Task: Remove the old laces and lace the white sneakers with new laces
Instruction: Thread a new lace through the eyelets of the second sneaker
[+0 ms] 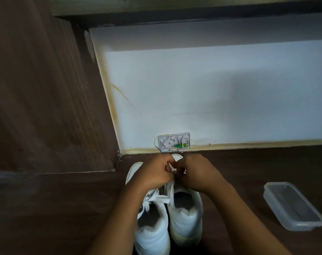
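Both hands are up at the toe end of the right-side white low-top sneaker (186, 216). Our left hand (153, 173) and right hand (198, 174) sit knuckle to knuckle. The fingers of both are curled tight and pinch the flat white fabric lace (169, 193) somewhere near the front eyelets. The exact eyelet is hidden under the hands, so we can't tell which.

The pair stands side by side, touching, on the dark brown wood-grain surface (64, 208), toes toward the white wall (211, 89).

The left-side white sneaker (151, 230) has its loose, crossed lace (157, 198) lying slack over the tongue.

Handling, as we judge it: the lace is soft, light and floppy, w/ no stiffness to push with. Best to pinch it right at the tip and feed it through. The shoe is light and may slide, so one hand should steady it by the eyelet row.

Around us: a clear rectangular plastic container (292, 205) lies well apart on the right. A small white open wall box w/ a green part (174, 142) sits just beyond the toes. A dark wood panel (46, 89) stands on the left.

Nothing blocks the hands. The dim light and our own knuckles hide the eyelets, though.
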Demonstrator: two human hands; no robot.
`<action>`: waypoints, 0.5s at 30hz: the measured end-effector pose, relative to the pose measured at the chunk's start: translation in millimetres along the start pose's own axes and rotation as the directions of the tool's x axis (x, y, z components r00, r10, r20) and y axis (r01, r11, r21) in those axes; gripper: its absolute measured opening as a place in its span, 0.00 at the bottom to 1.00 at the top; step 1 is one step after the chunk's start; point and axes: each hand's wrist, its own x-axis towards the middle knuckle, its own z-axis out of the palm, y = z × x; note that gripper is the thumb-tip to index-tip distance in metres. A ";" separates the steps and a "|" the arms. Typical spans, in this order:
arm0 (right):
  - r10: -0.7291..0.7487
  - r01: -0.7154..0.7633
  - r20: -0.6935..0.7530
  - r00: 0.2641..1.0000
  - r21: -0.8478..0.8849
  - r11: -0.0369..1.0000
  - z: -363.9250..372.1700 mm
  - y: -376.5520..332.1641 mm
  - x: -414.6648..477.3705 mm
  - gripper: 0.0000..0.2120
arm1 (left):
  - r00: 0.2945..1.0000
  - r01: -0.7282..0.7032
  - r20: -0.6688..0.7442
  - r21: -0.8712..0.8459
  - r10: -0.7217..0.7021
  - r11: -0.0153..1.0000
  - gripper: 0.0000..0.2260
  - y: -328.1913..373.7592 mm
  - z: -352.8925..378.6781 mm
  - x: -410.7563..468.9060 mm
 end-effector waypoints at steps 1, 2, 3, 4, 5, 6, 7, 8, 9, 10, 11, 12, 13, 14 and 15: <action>-0.003 0.003 -0.014 1.000 0.049 0.999 0.4 1.1 1.5 0.05 | 1.000 -0.006 0.012 0.020 0.006 1.000 0.16 1.0 1.2 1.2; 0.005 -0.003 -0.024 1.000 0.103 0.995 -0.2 1.9 2.8 0.05 | 1.000 -0.007 0.019 0.031 0.007 0.999 0.16 2.5 1.5 1.7; 0.021 -0.015 -0.035 0.999 0.156 0.988 -1.6 2.4 3.6 0.05 | 1.000 -0.010 0.029 0.040 0.009 0.999 0.14 3.0 1.5 2.3; 0.038 -0.024 -0.060 0.997 0.223 0.975 -4.1 1.7 4.0 0.05 | 0.999 -0.017 0.044 0.061 0.014 0.998 0.11 3.4 1.3 2.1; 0.068 -0.035 -0.094 0.993 0.315 0.948 -6.9 0.5 3.7 0.08 | 0.998 -0.029 0.066 0.086 0.024 0.996 0.08 3.6 1.5 2.1; 0.109 -0.040 -0.139 0.984 0.428 0.903 -10.2 -0.7 3.0 0.11 | 0.996 -0.047 0.085 0.094 0.039 0.994 0.06 3.1 2.4 1.7; 0.157 -0.034 -0.186 0.970 0.535 0.844 -13.1 -1.4 3.1 0.12 | 0.995 -0.064 0.086 0.081 0.057 0.995 0.04 1.4 4.6 1.8; 0.198 -0.021 -0.220 0.955 0.616 0.788 -15.9 -2.8 2.7 0.12 | 0.996 -0.068 0.067 0.062 0.064 0.996 0.04 0.7 7.1 2.1; 0.229 -0.010 -0.243 0.943 0.667 0.745 -18.2 -3.4 2.2 0.10 | 0.998 -0.054 0.030 0.045 0.053 0.998 0.07 0.2 8.7 3.2; 0.251 -0.008 -0.254 0.934 0.688 0.725 -20.7 -2.9 1.4 0.08 | 1.000 -0.021 -0.009 -0.004 0.021 1.000 0.12 1.1 9.4 3.5; 0.266 -0.020 -0.263 0.927 0.676 0.737 -23.3 -0.8 0.7 0.07 | 0.999 0.009 -0.041 -0.093 -0.013 0.996 0.15 3.6 8.6 3.6; 0.274 -0.051 -0.252 0.928 0.644 0.763 -25.4 2.8 -0.9 0.10 | 0.997 0.015 -0.075 -0.190 -0.029 0.982 0.16 7.7 5.9 3.1; 0.267 -0.094 -0.200 0.943 0.607 0.789 -26.3 7.7 -2.5 0.13 | 0.993 -0.003 -0.113 -0.273 -0.029 0.962 0.16 12.7 2.4 2.5; 0.237 -0.136 -0.106 0.966 0.570 0.810 -26.2 9.6 -3.9 0.14 | 0.988 -0.038 -0.153 -0.341 -0.016 0.939 0.16 18.2 -1.3 1.4; 0.179 -0.154 0.001 0.984 0.513 0.844 -23.9 8.9 -5.5 0.12 | 0.981 -0.090 -0.193 -0.404 0.011 0.910 0.16 24.6 -4.7 -0.6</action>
